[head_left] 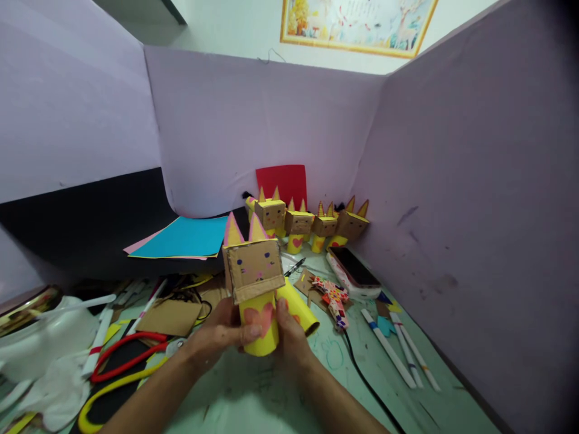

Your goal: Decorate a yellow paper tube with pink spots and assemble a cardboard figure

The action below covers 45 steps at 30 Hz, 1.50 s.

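Between my two hands stands a cardboard cat figure (257,271), upright, with a box head, pointed yellow ears edged in pink, a drawn face and a yellow paper tube body bearing a pink heart. My left hand (221,331) wraps the tube from the left, its thumb across the front. My right hand (292,337) closes on the tube's right side, fingers partly hidden behind it. Just behind the right hand lies another yellow paper tube (301,307), tilted, with an orange shape on it.
Several similar cat figures (298,223) stand at the back near a red sheet (283,184). Coloured paper (181,238) lies left. Red-and-yellow-handled scissors (129,355) sit at front left. Rightward are a patterned glue gun (333,295) with a black cord, a phone (355,266) and white markers (389,349).
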{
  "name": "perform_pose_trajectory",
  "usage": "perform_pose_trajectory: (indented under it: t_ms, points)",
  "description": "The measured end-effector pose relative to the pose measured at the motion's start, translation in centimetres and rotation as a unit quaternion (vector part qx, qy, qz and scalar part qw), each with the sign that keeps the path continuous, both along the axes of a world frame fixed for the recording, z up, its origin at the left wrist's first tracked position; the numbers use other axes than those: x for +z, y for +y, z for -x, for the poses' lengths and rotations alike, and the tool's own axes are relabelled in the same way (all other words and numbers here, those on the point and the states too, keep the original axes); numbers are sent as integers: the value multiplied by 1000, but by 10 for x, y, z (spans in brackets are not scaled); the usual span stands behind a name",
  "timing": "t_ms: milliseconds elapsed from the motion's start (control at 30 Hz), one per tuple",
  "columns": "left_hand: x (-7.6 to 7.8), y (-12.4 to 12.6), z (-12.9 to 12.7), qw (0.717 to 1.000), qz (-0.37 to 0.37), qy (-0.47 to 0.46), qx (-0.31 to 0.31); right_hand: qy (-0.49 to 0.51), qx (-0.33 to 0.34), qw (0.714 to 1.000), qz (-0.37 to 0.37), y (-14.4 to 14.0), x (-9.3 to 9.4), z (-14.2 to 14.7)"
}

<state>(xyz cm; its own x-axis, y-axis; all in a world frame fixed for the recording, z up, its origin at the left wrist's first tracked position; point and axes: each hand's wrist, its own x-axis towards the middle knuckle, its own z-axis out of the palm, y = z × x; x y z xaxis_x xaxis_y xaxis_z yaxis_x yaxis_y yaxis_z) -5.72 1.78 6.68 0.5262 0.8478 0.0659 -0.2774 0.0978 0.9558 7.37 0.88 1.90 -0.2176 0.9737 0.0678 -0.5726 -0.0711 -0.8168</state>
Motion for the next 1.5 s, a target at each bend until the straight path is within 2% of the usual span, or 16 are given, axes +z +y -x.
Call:
perform_pose_trajectory:
  t_ms: [100, 200, 300, 400, 467, 567, 633, 700, 800, 933, 1200, 1267, 1333, 1433, 1500]
  points:
    - [-1, 7, 10, 999, 0, 3, 38, -162, -24, 986, -41, 0, 6, -16]
    - [1, 10, 17, 997, -2, -6, 75, -292, -130, 945, -74, 1, 16, -35]
    - [3, 9, 19, 999, 6, 10, 43, -301, -226, 920, -110, 3, 25, -50]
    - [1, 6, 16, 998, 34, 40, -30, -225, -304, 918, -122, 6, 29, -57]
    - [-4, 4, 11, 993, 55, 64, -80, -153, -285, 941, -101, 8, 30, -59]
    - [-13, 3, 5, 986, 75, 80, -128, -90, -163, 981, -49, 7, 33, -60]
    - [-16, 3, 2, 983, 92, 76, -136, -80, -112, 990, -40, 5, 37, -59]
    - [-18, 5, 0, 982, 117, 72, -131, -70, -93, 992, -46, 3, 41, -59]
    - [-19, 7, -2, 981, 145, 62, -113, -45, -93, 993, -59, 3, 41, -58]
    - [-18, 6, -5, 980, 184, 54, -62, -30, -129, 988, -73, 5, 35, -57]
    - [-13, 0, -15, 968, 244, 44, 26, -14, -153, 987, -52, 7, 36, -56]
    - [-15, 1, -15, 971, 231, 48, 35, -5, -165, 986, -36, 9, 36, -57]
    - [-19, 3, -14, 980, 188, 57, 36, 4, -175, 984, -21, 10, 37, -58]
    - [-26, 6, -11, 990, 65, 106, 68, 10, -193, 981, -20, 12, 39, -59]
    - [-28, 7, -11, 983, -4, 157, 95, 8, -199, 980, -23, 12, 41, -60]
